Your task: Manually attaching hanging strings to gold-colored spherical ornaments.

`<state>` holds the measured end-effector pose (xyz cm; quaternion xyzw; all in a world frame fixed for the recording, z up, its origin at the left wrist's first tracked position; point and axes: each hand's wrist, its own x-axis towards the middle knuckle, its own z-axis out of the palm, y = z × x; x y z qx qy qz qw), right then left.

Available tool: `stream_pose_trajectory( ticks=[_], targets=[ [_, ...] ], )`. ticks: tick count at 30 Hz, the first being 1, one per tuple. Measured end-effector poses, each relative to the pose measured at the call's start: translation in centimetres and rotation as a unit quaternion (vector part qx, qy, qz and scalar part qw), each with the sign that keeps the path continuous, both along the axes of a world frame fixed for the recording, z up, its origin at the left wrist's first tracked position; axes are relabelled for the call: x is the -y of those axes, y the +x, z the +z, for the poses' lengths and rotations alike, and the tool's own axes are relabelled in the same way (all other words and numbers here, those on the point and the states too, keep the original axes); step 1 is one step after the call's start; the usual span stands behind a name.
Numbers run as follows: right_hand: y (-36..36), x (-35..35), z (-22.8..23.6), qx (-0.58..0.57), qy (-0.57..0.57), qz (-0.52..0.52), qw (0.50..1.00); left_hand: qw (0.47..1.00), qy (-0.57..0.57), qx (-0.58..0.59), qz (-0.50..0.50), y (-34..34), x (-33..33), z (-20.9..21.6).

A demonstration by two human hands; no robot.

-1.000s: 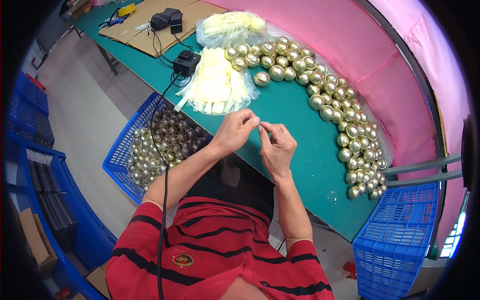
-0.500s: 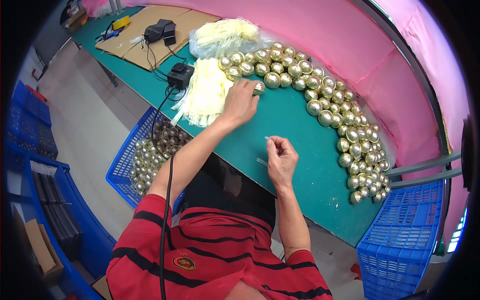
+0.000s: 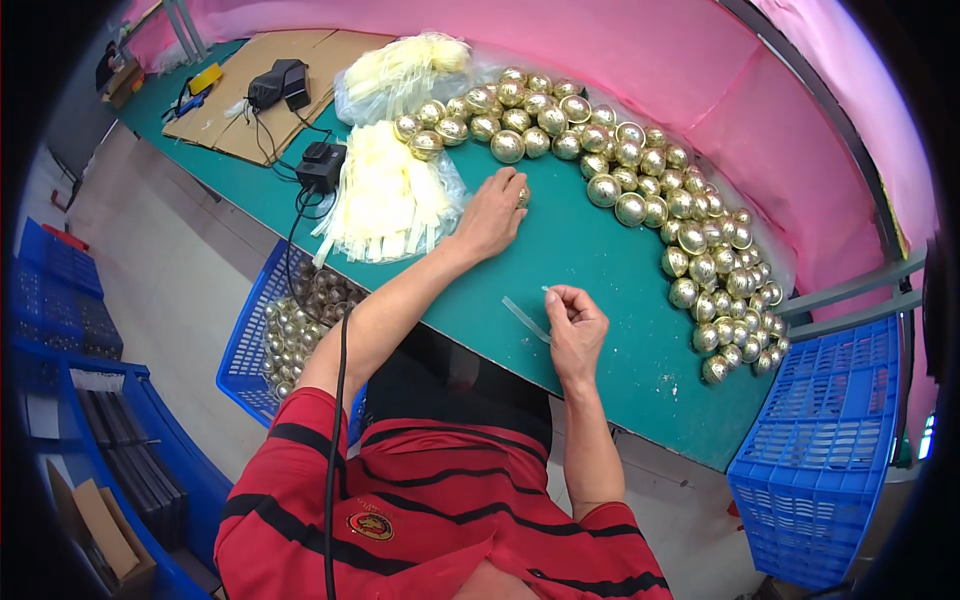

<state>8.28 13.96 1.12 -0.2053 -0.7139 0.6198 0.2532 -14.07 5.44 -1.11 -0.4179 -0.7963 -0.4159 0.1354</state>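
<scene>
My left hand is closed around a shiny gold ball, most of which the fingers hide. It is just right of a fanned pile of pale yellow strips. Lower and to the right, my right hand pinches a narrow translucent strip, whose tail slants out to the left over the green table. A small tip of the strip shows above the thumb and forefinger. Many more gold balls lie in a long curved band along the table's far side and right end.
The green table bears a second yellow bundle, a small black box with cables and cardboard. A blue basket of balls stands below its near edge; a blue crate is at right. A black cable hangs before me.
My left hand has drawn the gold ball back from the row toward me. My right hand's strip now shows at greater length. The whole view has shifted slightly.
</scene>
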Motion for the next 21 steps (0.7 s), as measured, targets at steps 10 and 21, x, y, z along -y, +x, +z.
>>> stream_pose_trajectory(
  ticks=[10, 21],
  targets=[
    [1.3, -1.1, 0.5, -0.031, 0.015, -0.029, 0.999, 0.968, 0.016, 0.228, -0.108, 7.4, 2.8, 2.3],
    [1.1, 0.5, -0.6, -0.055, 0.131, 0.016, 0.990, 0.963, -0.015, 0.238, -0.128, 12.0, 6.3, 1.9]
  ],
)
